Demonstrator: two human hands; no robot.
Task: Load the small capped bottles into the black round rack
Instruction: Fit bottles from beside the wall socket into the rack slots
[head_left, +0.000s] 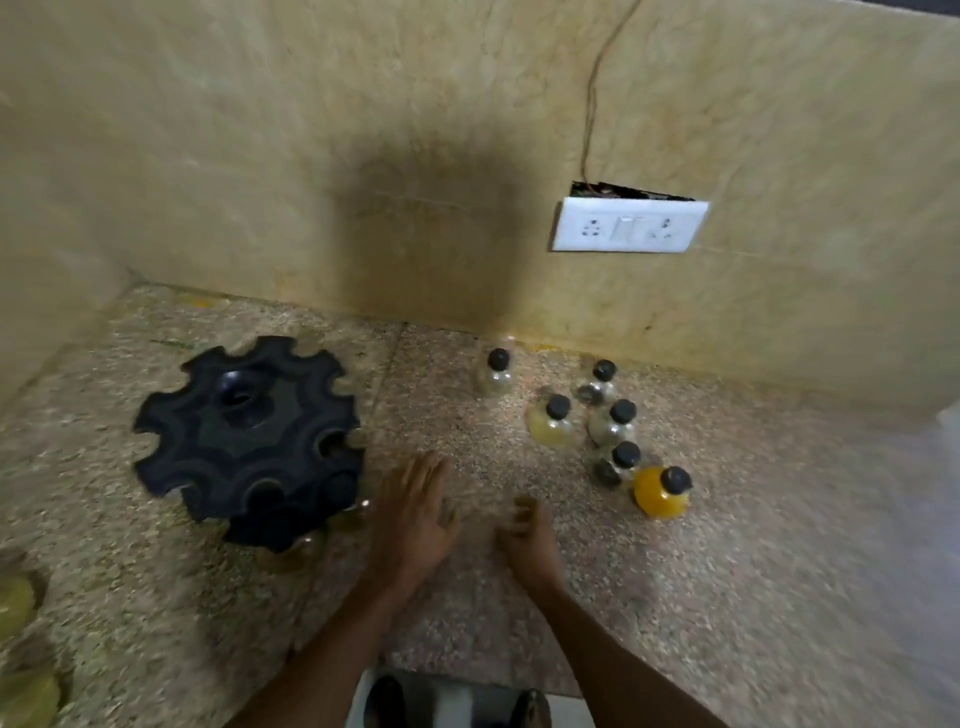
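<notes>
Meanwhile bottles (612, 423) stand beyond both empty hands, rack (249, 436) leftward

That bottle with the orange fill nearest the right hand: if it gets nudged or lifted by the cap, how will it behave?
The orange-filled bottle looks round-bellied with a narrow black cap, so a side nudge may tip or roll it. Its fill probably makes it heavier than the clear bottle right beside it, which it could knock. The smooth body may be slippery.
</notes>
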